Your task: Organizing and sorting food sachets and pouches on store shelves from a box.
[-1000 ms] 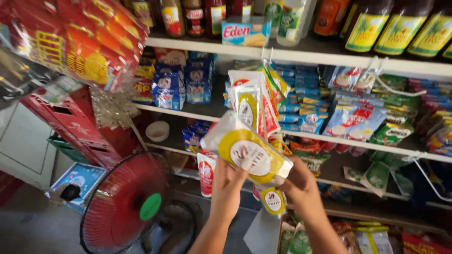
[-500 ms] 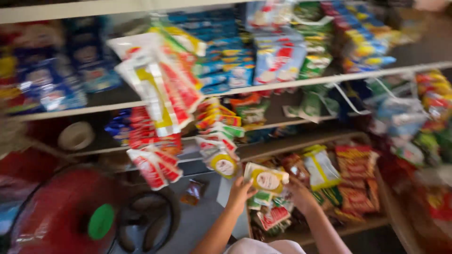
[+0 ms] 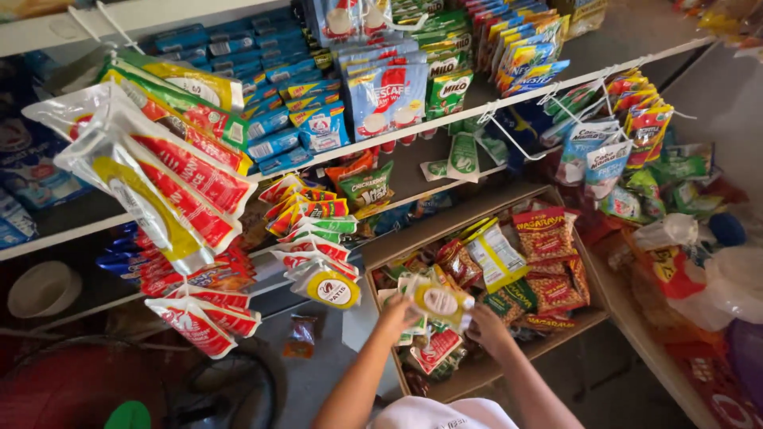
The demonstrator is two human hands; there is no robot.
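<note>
Both hands hold one clear sachet pack with a yellow round label (image 3: 439, 300) over the low shelf's wooden tray (image 3: 509, 361). My left hand (image 3: 397, 316) grips its left edge and my right hand (image 3: 487, 327) grips its right edge. Under the pack lie red-and-white sachets (image 3: 435, 349) and green ones. A similar pouch with a yellow round label (image 3: 327, 285) hangs just left of my left hand at the bottom of a strip of sachets.
Red, green and yellow snack bags (image 3: 548, 262) fill the tray to the right. Strips of red-and-clear pouches (image 3: 171, 187) hang on hooks at the left. Shelves above carry blue packets (image 3: 278, 119) and drink sachets. A red fan (image 3: 95, 393) stands bottom left; plastic bags (image 3: 727, 278) lie right.
The view swung down and right from the upper hanging strips to the low tray. Both hands came down with the yellow-labelled pack and now hold it over the tray.
</note>
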